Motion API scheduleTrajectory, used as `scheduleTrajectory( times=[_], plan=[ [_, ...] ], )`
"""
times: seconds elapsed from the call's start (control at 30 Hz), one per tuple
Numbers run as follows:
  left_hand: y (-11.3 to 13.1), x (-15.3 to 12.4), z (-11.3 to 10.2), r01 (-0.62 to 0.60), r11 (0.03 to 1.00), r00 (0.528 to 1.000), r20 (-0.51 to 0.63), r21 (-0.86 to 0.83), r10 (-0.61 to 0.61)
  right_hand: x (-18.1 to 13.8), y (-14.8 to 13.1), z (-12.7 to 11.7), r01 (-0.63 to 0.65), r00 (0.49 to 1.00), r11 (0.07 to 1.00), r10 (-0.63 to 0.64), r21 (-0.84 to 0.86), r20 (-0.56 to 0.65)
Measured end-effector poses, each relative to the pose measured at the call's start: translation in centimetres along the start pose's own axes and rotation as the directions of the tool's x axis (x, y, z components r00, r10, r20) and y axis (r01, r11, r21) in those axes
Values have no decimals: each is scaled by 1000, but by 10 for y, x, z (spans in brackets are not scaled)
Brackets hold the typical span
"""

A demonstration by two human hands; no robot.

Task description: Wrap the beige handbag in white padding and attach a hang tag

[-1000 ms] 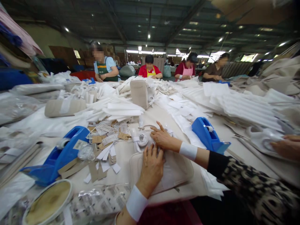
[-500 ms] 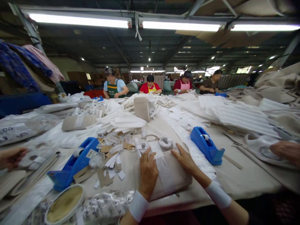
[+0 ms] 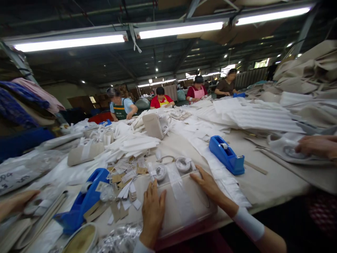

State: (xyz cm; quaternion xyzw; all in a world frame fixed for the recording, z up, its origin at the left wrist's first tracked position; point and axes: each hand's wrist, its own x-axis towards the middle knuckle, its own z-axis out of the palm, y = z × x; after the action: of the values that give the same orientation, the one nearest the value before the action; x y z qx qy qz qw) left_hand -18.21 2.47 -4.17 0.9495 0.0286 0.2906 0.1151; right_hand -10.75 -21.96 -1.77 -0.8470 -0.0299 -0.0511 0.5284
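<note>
A beige handbag (image 3: 193,196) lies on the table right in front of me, with a white wrapping strip (image 3: 177,184) down its middle. Two coiled straps in white wrap (image 3: 183,164) sit at its far edge. My left hand (image 3: 153,212) rests along the bag's left side, fingers stretched out and slightly apart. On the far right corner lies my right hand (image 3: 207,182), its fingers extended flat over the edge. Neither palm is visible. Loose paper tags (image 3: 129,179) are scattered just left of the bag.
Blue tape dispensers stand at left (image 3: 84,200) and right (image 3: 226,154). A round tub (image 3: 81,240) is at the near left. White foam sheets (image 3: 252,112) are heaped behind. Co-workers' hands show at left (image 3: 15,203) and right (image 3: 316,146); several people work across the table.
My view has tilted and shifted. My left hand has slid off the bag's top toward its left side, uncovering more of the white strip. The right hand stays at the far corner.
</note>
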Motion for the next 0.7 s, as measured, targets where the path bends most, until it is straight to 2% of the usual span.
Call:
scheduleTrajectory(
  times=[0.07, 0.13, 0.2, 0.23, 0.3, 0.37, 0.43, 0.5, 0.57, 0.7],
  plan=[
    [-3, 0, -9, -34, 998, 998, 47, 59, 31, -9, 2, -7, -26, 999, 997, 23, 78, 43],
    [1, 13, -20, -54, 992, 998, 40, 117, 50, -16, 2, -17, -94, 990, 977, 70, 191, 126],
    [16, 38, -28, -135, 988, 991, 12, 75, 134, -22, 1, -29, -218, 962, 938, 161, 269, 220],
    [28, 54, -31, -216, 976, 976, 10, -7, 216, -23, 0, -35, -287, 941, 914, 213, 288, 263],
    [56, 87, -30, -381, 898, 913, 66, -223, 403, -24, -1, -43, -395, 897, 865, 291, 309, 333],
    [84, 116, -21, -489, 774, 808, 126, -403, 576, -22, -2, -48, -452, 867, 823, 315, 344, 385],
    [107, 134, -6, -550, 651, 686, 162, -523, 710, -18, -1, -49, -482, 847, 791, 311, 377, 431],
    [121, 140, 12, -578, 572, 588, 188, -583, 786, -13, -1, -47, -503, 835, 761, 307, 410, 457],
    [126, 139, 29, -585, 543, 539, 212, -602, 815, -7, 0, -42, -496, 846, 730, 283, 470, 453],
    [123, 129, 46, -585, 565, 538, 243, -582, 807, -3, 4, -24, -412, 905, 715, 250, 565, 343]
  ],
)
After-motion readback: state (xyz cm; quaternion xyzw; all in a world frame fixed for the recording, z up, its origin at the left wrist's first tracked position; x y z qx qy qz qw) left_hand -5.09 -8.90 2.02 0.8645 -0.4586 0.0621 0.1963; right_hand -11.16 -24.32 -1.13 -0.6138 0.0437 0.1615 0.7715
